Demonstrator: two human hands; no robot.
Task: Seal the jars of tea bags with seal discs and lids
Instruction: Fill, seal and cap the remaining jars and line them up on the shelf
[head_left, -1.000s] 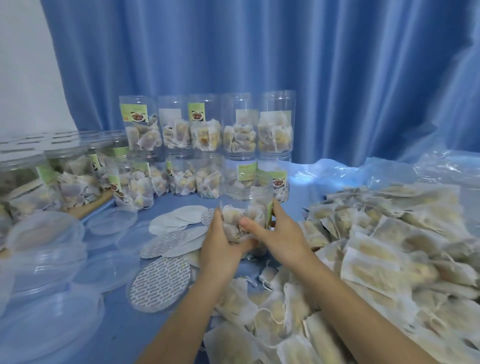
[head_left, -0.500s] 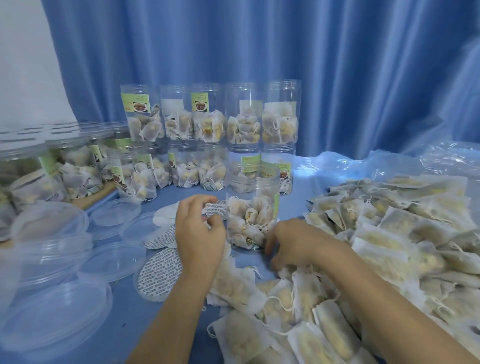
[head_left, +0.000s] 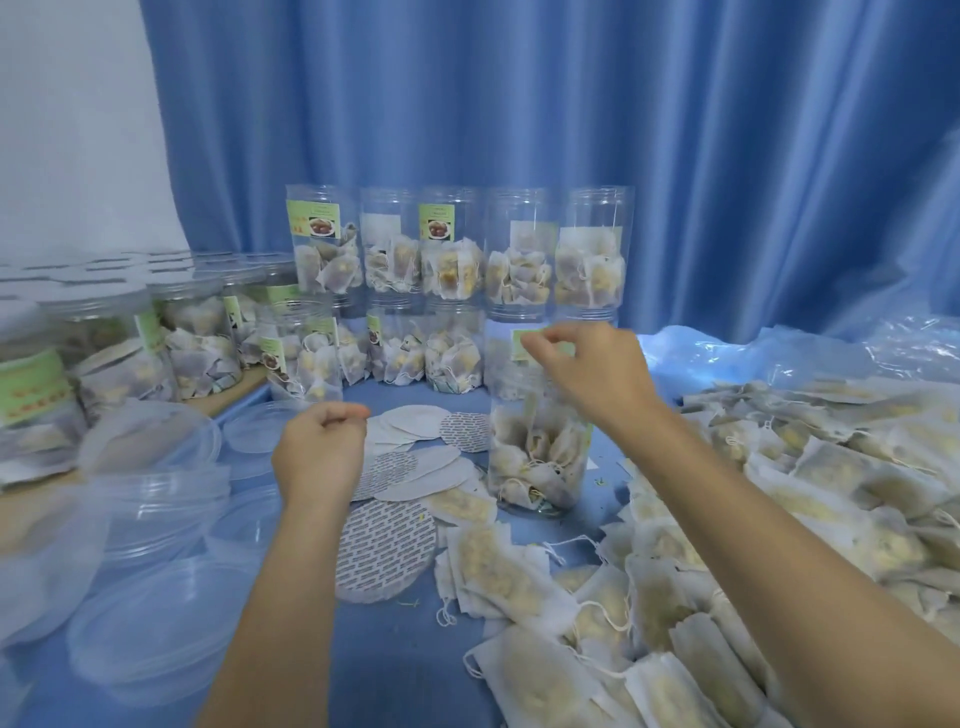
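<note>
Paper-thin seal discs (head_left: 382, 551) lie near; they look light and floppy, best pinched at an edge. Left hand (head_left: 319, 452) hovers over them, loosely curled, empty. Right hand (head_left: 592, 376) pinches at the open jar (head_left: 540, 457) mouth; contents unclear.

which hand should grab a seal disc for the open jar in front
Left, probably. The left hand hovers right beside the seal discs, holding nothing, while the right hand is up at the open jar mouth.
</note>
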